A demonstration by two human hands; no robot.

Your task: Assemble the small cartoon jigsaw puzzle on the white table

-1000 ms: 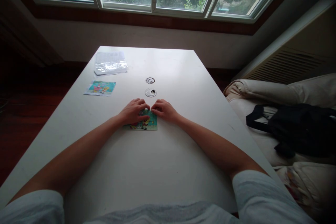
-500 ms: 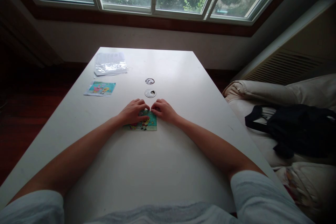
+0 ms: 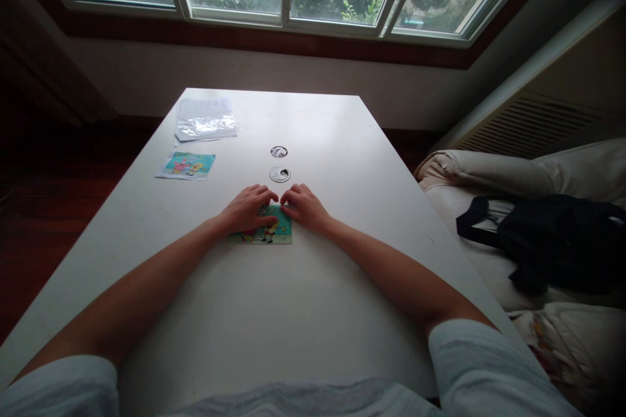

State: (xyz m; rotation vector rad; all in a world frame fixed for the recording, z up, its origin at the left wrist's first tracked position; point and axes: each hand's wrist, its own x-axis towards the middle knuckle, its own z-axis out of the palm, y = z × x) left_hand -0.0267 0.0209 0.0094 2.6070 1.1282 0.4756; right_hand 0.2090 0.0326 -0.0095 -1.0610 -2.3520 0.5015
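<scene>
A small green picture card (image 3: 281, 231) with cartoon figures lies flat on the white table in front of me. My left hand (image 3: 248, 210) rests over its left and upper part, thumb stretched across the picture and fingers curved apart along the top edge. My right hand (image 3: 304, 207) is at the card's upper right corner, fingers curled and tips close together. Whether a small piece sits between those tips is hidden. Both hands' fingertips nearly meet at the card's top edge. The card's left part is covered by my left hand.
On the white table (image 3: 323, 313), a cartoon picture sheet (image 3: 188, 166) lies to the left, with papers in a clear plastic sleeve (image 3: 206, 120) behind it. Two round table inserts (image 3: 279, 174) sit beyond my hands. A dark bag (image 3: 562, 241) lies on the sofa at right.
</scene>
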